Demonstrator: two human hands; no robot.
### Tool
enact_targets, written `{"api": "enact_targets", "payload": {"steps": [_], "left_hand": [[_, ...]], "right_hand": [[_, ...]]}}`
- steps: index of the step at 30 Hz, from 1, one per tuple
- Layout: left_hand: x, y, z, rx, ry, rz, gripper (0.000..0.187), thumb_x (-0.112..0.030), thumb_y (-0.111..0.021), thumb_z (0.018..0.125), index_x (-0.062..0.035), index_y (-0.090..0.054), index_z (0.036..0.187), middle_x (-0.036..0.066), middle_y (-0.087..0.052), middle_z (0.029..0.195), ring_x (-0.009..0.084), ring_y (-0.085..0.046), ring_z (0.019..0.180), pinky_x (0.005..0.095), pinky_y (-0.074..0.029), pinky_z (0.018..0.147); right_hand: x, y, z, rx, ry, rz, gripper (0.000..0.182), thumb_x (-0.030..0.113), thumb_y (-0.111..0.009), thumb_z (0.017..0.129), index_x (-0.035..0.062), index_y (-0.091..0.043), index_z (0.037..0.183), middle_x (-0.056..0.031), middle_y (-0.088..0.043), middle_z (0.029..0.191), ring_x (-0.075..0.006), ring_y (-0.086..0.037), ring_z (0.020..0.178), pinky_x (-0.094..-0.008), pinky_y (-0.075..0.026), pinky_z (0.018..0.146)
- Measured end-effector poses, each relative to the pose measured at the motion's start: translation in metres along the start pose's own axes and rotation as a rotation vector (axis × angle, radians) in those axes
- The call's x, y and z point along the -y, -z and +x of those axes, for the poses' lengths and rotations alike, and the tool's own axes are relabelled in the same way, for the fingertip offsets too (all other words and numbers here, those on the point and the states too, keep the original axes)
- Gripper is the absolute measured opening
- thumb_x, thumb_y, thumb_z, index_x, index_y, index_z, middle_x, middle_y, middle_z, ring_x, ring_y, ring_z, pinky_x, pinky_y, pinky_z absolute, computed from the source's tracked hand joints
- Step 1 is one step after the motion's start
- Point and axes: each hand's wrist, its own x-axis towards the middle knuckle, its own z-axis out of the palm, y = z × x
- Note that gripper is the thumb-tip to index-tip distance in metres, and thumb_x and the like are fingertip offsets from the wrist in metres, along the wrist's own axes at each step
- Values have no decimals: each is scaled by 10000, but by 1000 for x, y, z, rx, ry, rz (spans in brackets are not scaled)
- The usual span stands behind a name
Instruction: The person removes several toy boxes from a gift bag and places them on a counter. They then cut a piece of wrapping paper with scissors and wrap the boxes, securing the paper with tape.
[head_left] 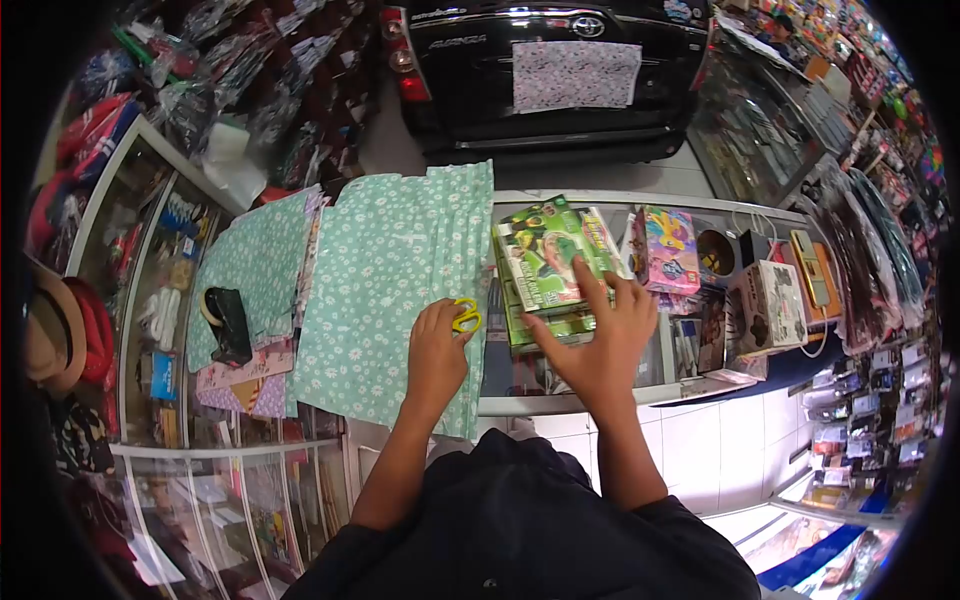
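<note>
Nearest are the person's dark shirt [520, 530] and both bare forearms, reaching forward over the bench [640, 372], which has a glass top. The left hand [437, 360] is at the right part of a green sheet of daisy-print paper [370, 280], its fingers bent and pinching the yellow handles of a pair of scissors [467, 316]; the blades cannot be made out. The right hand [605, 345] lies over the stacked green boxes [548, 262], fingers spread, with the thumb out toward the lower box and the fingertips on the top one. The top box sits slightly turned on what is under it, just right of the sheet.

Left of the daisy-print sheet, a black tape dispenser [232, 325] stands on more patterned paper [250, 260], some of it the same green print. Right of the green boxes is a pink and purple box [670, 245], then a white box [778, 305], with a gold-coloured object [811, 268] just beyond its right side.

Past the far edge of the bench is the rear of a black Toyota Avanza [560, 110], a patterned sheet [577, 76] covering part of its tailgate. Plastic-wrapped goods [270, 60] lie to the far left, and a glass display case [750, 130] stands to the right.
</note>
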Motion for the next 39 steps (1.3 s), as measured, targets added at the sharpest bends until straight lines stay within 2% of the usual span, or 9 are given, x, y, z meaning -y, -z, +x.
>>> {"api": "enact_targets", "payload": {"steps": [4,7,9,11,14,17,21,28,39], "left_hand": [[-2,1,-2,-142,30,-131,366,51,-707,845,10,-589,1189,187,-615,1331,415,-562,1268,497,-457,1066],[-14,19,-4,-175,1,-144,354,56,-698,853,6,-593,1187,180,-628,1326,410,-578,1251,497,-451,1074],[-20,28,-15,-203,59,-197,328,25,-703,866,-10,-603,1177,184,-645,1312,383,-612,1240,520,-423,1137],[-19,37,-32,-327,-169,-208,295,-28,-712,894,-43,-613,1171,181,-661,1292,360,-652,1216,576,-369,1196],[-34,50,-60,-291,-272,-270,210,-100,-721,943,-87,-610,1121,150,-687,1255,346,-686,1188,656,-320,1216],[-38,49,-75,-226,-331,-293,236,-110,-764,925,-109,-599,1094,121,-717,1223,340,-678,1224,671,-312,1220],[-29,50,-90,-198,-349,-314,181,-170,-754,973,-113,-599,1046,111,-725,1219,390,-644,1262,698,-323,1197],[-29,61,-88,-193,-409,-332,348,-45,-878,736,-171,-761,1039,106,-683,1377,390,-570,1369,609,-379,1191],[-22,80,-79,12,-247,-424,330,-280,-874,829,-104,-789,1095,198,-599,1472,446,-451,1470,559,-416,1160]], "right_hand": [[-9,9,10,6,60,66,797,477,-903,726,102,-664,1387,-200,-598,1270,-424,-503,1234,-572,-371,1041],[-3,15,0,-187,121,321,639,351,-898,740,41,-679,1254,-179,-597,1228,-416,-509,1193,-554,-391,1048],[12,28,-19,-200,179,511,369,207,-852,776,45,-701,1070,-97,-676,960,-350,-612,945,-488,-474,877],[23,18,-36,28,182,905,225,148,-788,871,20,-706,1037,-70,-676,802,-243,-640,778,-376,-493,725],[46,10,-60,690,-371,1251,164,136,-610,1062,-6,-681,1100,-34,-678,848,-54,-589,693,-236,-468,616],[49,-8,-72,863,-475,1451,236,225,-672,1057,-9,-706,1051,-23,-694,791,-58,-609,679,-245,-465,604],[45,7,-50,1413,-809,1473,274,305,-658,1070,35,-703,1074,-21,-653,763,-23,-510,604,-207,-333,495],[38,-7,-56,1474,-879,1571,277,319,-703,1045,57,-716,1135,6,-640,845,-32,-492,603,-190,-294,490],[42,-10,-55,1099,-863,1473,255,170,-711,1032,-17,-676,1202,-53,-760,952,-48,-585,593,-190,-374,475]]}}
